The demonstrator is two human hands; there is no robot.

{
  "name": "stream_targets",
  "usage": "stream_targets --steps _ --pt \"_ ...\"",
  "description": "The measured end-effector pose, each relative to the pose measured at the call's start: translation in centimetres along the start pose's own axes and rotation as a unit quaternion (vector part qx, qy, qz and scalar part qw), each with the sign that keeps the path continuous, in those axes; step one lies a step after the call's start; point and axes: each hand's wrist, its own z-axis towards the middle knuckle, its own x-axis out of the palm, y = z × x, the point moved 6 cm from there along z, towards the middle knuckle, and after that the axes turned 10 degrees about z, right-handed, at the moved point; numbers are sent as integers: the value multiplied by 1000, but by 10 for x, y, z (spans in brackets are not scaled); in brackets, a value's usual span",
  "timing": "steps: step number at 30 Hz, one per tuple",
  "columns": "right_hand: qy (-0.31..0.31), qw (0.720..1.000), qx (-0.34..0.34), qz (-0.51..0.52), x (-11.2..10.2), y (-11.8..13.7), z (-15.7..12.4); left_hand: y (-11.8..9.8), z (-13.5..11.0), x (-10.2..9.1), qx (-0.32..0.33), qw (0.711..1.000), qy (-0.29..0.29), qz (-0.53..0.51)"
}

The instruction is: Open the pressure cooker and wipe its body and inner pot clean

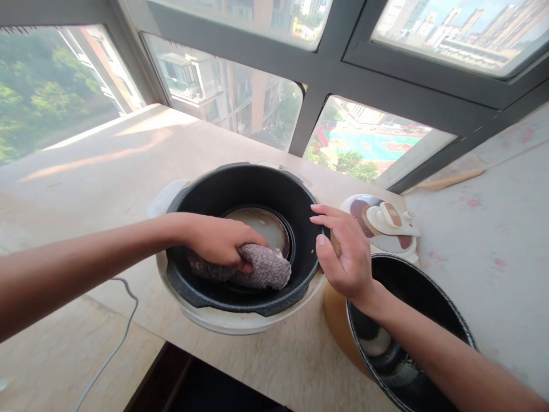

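Note:
My left hand (221, 237) reaches down into the black interior of an electric pressure cooker (266, 186). Its fingers are closed round a grey-brown speckled cloth (266, 266), which lies bunched against the near inner wall. Part of the cloth is hidden beneath the hand. The round metal heating plate (259, 223) shows at the cooker's bottom, with brownish marks near its edge. At the cooker's right rim is my right hand (343, 249), fingers stretched and thumb apart, holding nothing; whether the fingertips touch the rim is hard to see.
An inner pot (412, 320), dark inside and golden outside, stands on the right under my right forearm. Behind it lies the cooker's lid (386, 220) by the wall. A grey cord (128, 315) runs along the marble-patterned counter (94, 171) at left. Windows border the far side.

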Motion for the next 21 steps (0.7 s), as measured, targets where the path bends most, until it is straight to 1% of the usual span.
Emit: stream_targets --steps 2,7,10,13,15,17,18,21 --pt "-2 1000 0 4 0 0 0 -9 1 3 -5 1000 9 -15" --pt "-4 1000 -3 1 0 0 0 -24 1 8 -34 998 -1 -53" --pt "-3 1000 0 -3 0 -1 0 -30 2 3 -48 994 -30 -98" --pt "0 1000 -3 -8 0 -2 0 -37 4 -5 -44 987 -68 -136" --pt "2 1000 -5 -9 1 -3 0 -43 3 -9 -30 988 -88 -122" --pt "3 1000 -7 -6 1 -4 -1 -46 -4 -11 -25 991 -101 -88" --pt "1 1000 -8 -5 1 -4 -1 -47 -10 -11 -26 993 -97 -68" --pt "-6 1000 -11 -1 0 -4 -2 -44 -32 -7 -20 998 -59 -10"
